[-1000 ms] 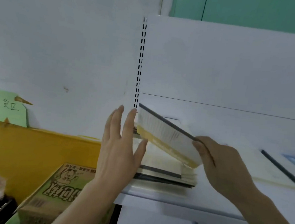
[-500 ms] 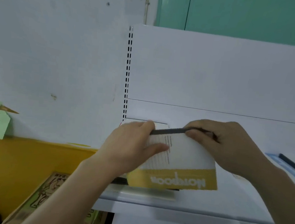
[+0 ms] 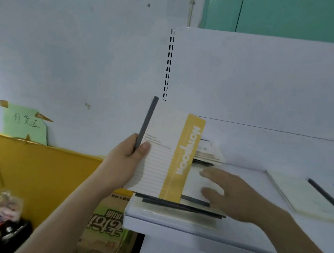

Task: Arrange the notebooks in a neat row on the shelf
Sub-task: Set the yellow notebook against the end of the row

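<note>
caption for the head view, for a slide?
Left hand holds a yellow-banded notebook upright at the shelf end while the right hand rests flat on the notebook stack.

A white notebook (image 3: pixel 160 156) with a yellow band and a dark grey spine stands nearly upright, tipped a little to the right, at the left end of the white shelf (image 3: pixel 239 231); its bottom edge sits on a flat pile of notebooks (image 3: pixel 183 205), which have dark spines and lie a bit crooked; another pale notebook (image 3: pixel 305 195) with a dark spine lies flat on the shelf farther right, apart from the pile.
</note>
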`<state>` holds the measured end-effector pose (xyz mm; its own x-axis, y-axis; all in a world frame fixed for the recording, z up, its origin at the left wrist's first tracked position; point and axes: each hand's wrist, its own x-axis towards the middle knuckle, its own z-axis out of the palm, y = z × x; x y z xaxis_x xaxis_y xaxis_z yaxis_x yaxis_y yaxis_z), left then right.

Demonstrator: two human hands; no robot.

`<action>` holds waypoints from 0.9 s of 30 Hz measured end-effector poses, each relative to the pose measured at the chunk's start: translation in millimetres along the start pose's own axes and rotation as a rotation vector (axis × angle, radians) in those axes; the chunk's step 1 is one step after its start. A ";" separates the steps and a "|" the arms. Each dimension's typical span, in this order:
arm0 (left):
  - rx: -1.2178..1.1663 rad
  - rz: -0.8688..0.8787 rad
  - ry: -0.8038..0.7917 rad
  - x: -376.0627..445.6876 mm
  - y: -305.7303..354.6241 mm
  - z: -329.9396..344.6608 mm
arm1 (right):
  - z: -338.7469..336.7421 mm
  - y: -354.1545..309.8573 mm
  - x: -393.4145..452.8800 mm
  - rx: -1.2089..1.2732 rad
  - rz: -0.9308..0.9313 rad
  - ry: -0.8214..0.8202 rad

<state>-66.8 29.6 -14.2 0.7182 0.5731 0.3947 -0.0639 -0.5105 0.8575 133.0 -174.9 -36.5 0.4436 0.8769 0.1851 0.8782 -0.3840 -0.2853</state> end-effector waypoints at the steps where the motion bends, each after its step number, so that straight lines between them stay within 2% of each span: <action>1: -0.007 -0.012 0.007 -0.3 -1.1 0.5 | 7.8 -1.3 -1.7 -0.016 -0.003 -0.092; 2: -0.007 -0.019 0.016 -0.2 -1.4 1.3 | 14.4 -1.0 -2.8 -0.047 -0.012 -0.134; 4: 0.009 -0.019 0.037 0.5 -1.6 3.3 | 20.0 -0.9 -3.7 -0.114 -0.067 -0.089; 6: 0.016 0.002 0.060 2.1 -1.8 5.5 | 11.8 -0.4 -5.2 -0.046 -0.151 0.029; 8: -0.001 0.021 0.103 4.7 0.4 6.7 | -5.8 1.8 -10.0 0.000 -0.161 0.163; 14: 0.009 0.071 0.268 16.5 10.1 3.1 | -67.3 -6.8 -34.4 0.198 -0.065 0.632; 17: 0.026 0.078 0.320 23.4 11.4 4.9 | -84.1 -7.4 -39.8 0.178 -0.029 0.769; 20: 0.018 0.088 0.314 29.4 17.0 12.6 | -98.2 -14.8 -43.5 0.151 -0.043 0.804; 22: 0.052 0.115 0.281 33.1 26.1 19.0 | -106.3 -23.7 -43.5 0.170 -0.067 0.731; 24: 0.071 0.129 0.204 33.5 34.4 25.7 | -111.0 -31.1 -39.2 0.165 -0.085 0.665; 27: 0.039 0.148 0.040 26.4 43.2 38.7 | -111.0 -35.4 -25.0 0.129 -0.100 0.700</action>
<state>-23.9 -2.2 20.5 0.6748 0.5144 0.5292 -0.1397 -0.6150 0.7760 110.6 -215.3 73.3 0.4104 0.4981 0.7638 0.9118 -0.2360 -0.3360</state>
